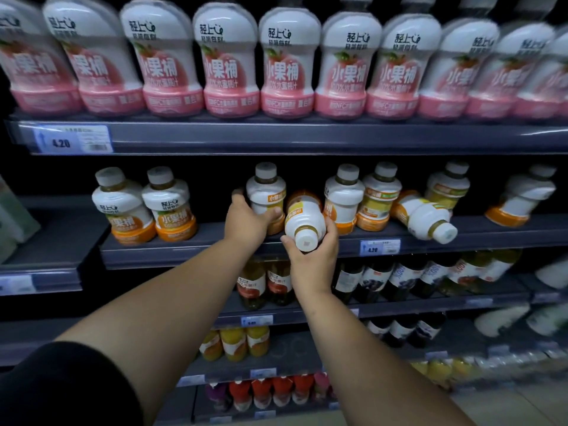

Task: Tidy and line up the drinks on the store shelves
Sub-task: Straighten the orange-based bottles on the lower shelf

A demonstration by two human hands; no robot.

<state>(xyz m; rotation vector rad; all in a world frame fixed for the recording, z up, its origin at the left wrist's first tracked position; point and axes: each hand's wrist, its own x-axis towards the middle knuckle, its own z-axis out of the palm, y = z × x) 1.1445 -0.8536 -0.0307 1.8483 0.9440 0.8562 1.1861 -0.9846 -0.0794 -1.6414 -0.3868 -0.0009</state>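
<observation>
Right grip (312, 253) cradles tipped bottle (304, 221) (cap toward camera).

Top shelf (307, 138): bottle row (289, 63) edge to edge. Middle shelf (215, 252) below: two upright bottles (144, 207) left, tipped bottle (425, 216) right, cap over edge. Between them, left hand (246, 221) around upright bottle (266, 195); right hand (313, 256) just beside, gripping tilted bottle (304, 222).
</observation>
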